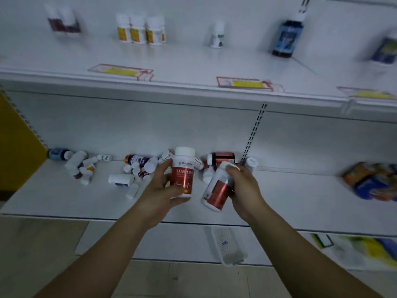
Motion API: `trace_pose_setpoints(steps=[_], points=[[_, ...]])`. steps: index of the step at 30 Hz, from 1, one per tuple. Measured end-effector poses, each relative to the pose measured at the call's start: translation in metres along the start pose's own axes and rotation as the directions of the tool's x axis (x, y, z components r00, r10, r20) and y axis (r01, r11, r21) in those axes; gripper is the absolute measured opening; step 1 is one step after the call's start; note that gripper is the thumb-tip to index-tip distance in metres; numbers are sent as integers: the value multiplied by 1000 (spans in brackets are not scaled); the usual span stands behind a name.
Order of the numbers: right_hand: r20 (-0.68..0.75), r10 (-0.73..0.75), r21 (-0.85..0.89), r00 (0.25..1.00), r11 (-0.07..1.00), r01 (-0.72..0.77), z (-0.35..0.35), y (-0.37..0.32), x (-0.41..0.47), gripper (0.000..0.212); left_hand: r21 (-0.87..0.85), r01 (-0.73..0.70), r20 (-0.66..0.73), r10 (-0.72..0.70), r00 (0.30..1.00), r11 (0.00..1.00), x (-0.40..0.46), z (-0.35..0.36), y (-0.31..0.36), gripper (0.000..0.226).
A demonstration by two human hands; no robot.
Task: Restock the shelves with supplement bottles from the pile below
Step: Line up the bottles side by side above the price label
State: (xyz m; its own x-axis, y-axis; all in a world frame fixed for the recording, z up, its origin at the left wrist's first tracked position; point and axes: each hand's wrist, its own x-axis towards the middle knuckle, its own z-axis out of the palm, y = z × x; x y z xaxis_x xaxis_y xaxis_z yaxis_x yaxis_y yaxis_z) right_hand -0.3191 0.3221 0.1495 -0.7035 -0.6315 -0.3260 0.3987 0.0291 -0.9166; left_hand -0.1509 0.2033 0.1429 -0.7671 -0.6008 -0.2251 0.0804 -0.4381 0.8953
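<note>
My left hand [160, 188] grips an upright white bottle with a red label [183, 173] above the lower shelf [64, 203]. My right hand [242, 186] holds a second red-labelled bottle [217, 190], tilted with its cap up near my fingers. Behind both hands a pile of supplement bottles [133, 168] lies scattered along the back of the lower shelf. The upper shelf [193, 67] carries a pair of dark-labelled bottles [63, 21], three yellow-labelled bottles [140, 29], a small white bottle [218, 35] and a dark blue bottle [287, 38].
Price tags [121, 72] lie along the upper shelf's front edge. Colourful packets [371, 181] sit at the right of the lower shelf. A white perforated basket [227, 244] stands on the bottom level. A yellow panel [17, 147] borders the left side.
</note>
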Motion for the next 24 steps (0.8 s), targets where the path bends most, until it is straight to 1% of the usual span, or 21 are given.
trace_pose_setpoints(steps=[1,3,6,9,10,11,13,16,18,20,22,24], points=[[-5,23,62,1000,998,-23,-1,-7,-12,26,44,-2,62,-1,998,999,-6,9,7,92],[-16,56,143,998,988,-53,-5,-20,-35,27,97,-3,160,-13,987,995,-16,26,16,90],[-24,44,171,999,985,-39,-17,-34,-64,35,112,6,220,-30,975,994,-29,50,22,77],[-89,25,180,996,984,-8,-35,-50,-90,42,92,30,319,-58,946,995,-37,76,27,80],[-89,11,201,996,979,7,-42,-56,-98,42,91,29,363,-60,930,995,-40,87,28,79],[-76,-15,218,997,975,32,-51,-63,-107,39,93,26,402,-62,914,995,-42,99,30,78],[-43,-117,213,992,969,124,-69,-78,-125,35,81,38,463,-72,883,996,-46,126,34,74],[-47,-247,168,968,953,252,-100,-101,-149,47,41,85,538,-94,838,995,-52,167,37,68],[-122,-288,79,950,951,299,-124,-114,-160,48,60,75,554,-96,827,995,-53,194,36,60],[-206,-327,9,922,942,336,-151,-127,-170,52,90,53,568,-95,817,995,-52,224,32,58],[-270,-365,3,891,925,380,-176,-140,-183,45,120,35,597,-100,796,992,-53,258,27,58],[-305,-407,29,861,900,436,-206,-151,-194,41,150,8,621,-100,778,989,-53,295,18,57]])
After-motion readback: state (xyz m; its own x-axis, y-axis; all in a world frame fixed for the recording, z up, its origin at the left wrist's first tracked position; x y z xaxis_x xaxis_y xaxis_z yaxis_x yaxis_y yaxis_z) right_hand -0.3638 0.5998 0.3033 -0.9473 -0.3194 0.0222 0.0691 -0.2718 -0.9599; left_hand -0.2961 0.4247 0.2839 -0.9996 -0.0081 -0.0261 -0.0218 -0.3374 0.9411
